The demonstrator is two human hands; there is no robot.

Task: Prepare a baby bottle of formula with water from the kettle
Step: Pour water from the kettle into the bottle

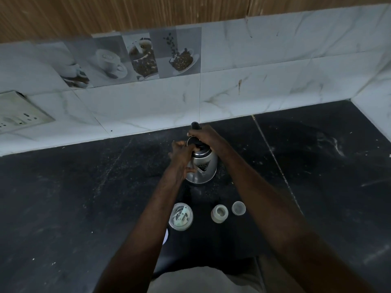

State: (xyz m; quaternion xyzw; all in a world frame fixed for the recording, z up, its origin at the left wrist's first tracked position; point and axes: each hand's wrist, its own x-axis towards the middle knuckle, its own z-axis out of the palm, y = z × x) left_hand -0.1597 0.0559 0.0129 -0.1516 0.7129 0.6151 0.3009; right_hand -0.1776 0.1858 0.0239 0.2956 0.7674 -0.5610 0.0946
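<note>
Kettle [204, 169] on counter [84, 187], between both hands. Right hand [204, 135] wrapped round black handle [195, 125] on far side. Left hand [181, 155] clasps kettle top: fingers curled at lid, thumb on steel side. Nearer than hands, between forearms: open jar [181, 216] with scoop, teat ring [219, 213], cap [238, 207].

Silver kettle [204, 167], black speckled counter [84, 197], white marbled tiles [264, 81].

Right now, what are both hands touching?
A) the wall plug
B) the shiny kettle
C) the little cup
B: the left hand and the right hand are both on the kettle, and the little cup sits untouched.
</note>
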